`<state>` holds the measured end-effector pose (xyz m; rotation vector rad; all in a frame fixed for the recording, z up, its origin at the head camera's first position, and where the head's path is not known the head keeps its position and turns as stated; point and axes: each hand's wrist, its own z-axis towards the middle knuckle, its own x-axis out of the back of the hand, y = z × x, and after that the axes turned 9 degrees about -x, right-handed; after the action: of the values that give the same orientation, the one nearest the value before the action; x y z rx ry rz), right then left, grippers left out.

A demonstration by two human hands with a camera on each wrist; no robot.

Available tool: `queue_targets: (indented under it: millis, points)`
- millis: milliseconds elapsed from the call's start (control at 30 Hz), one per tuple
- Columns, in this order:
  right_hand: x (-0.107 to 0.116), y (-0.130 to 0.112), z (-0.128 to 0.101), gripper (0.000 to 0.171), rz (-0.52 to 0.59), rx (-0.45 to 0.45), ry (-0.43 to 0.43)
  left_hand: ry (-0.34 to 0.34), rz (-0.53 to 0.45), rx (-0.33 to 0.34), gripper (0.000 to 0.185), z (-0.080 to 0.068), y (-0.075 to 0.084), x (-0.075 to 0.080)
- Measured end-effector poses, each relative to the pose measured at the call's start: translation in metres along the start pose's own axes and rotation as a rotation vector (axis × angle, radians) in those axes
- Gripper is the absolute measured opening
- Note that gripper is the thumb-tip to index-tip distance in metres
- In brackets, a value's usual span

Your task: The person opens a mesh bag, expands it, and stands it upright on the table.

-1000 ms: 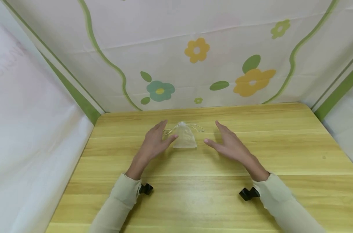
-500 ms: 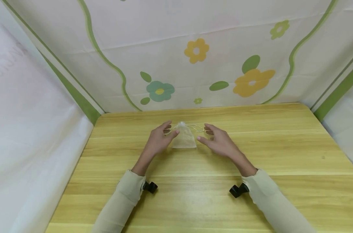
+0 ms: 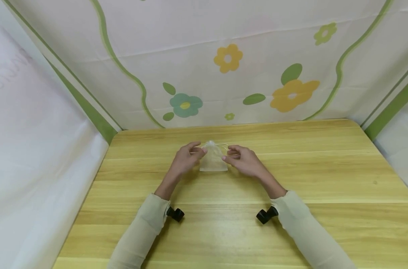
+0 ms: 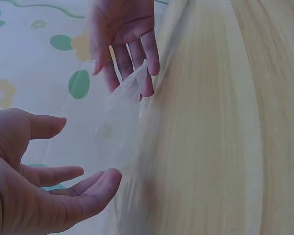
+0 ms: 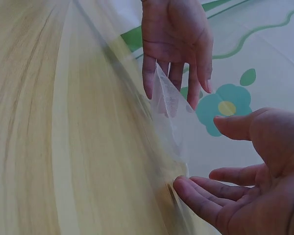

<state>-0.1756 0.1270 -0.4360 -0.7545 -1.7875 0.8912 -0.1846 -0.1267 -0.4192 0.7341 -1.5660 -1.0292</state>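
Head view: sheer pouch (image 3: 213, 160) lies on the table (image 3: 325, 179), toward 12 o'clock of centre. Left hand (image 3: 185, 158) and right hand (image 3: 241, 160) flank it, fingers loosely curled, touching its edges. Best grip: pinch the top corners by the drawstring; contact unclear here.
Left wrist view: left hand (image 4: 34, 181) spread, empty; pouch (image 4: 118, 128) blurred.
Right wrist view: right hand (image 5: 247, 181) spread, fingertips (image 5: 183, 185) at pouch (image 5: 169, 105) edge; cord hidden.

Sheer white pouch (image 3: 213, 160), yellow wood-grain table (image 3: 325, 179), flowered white backdrop (image 3: 257, 56)

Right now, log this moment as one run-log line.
left hand: open, at pouch's left edge | right hand: open, at right edge | sheer pouch: flat on wooden table
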Motion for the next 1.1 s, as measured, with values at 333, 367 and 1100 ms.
queue_targets:
  millis: [333,367,1100]
  points:
    - [-0.005,-0.001,0.004,0.066,0.04,-0.042,-0.008,-0.017,-0.007,-0.003,0.05,0.001,-0.001,-0.01]
    - [-0.004,-0.001,0.004,0.065,0.045,-0.043,-0.003,-0.018,-0.02,-0.003,0.048,0.001,-0.001,-0.011]
    - [0.019,-0.014,-0.031,0.046,0.245,0.048,0.03,-0.01,-0.171,-0.245,0.043,-0.019,0.031,-0.023]
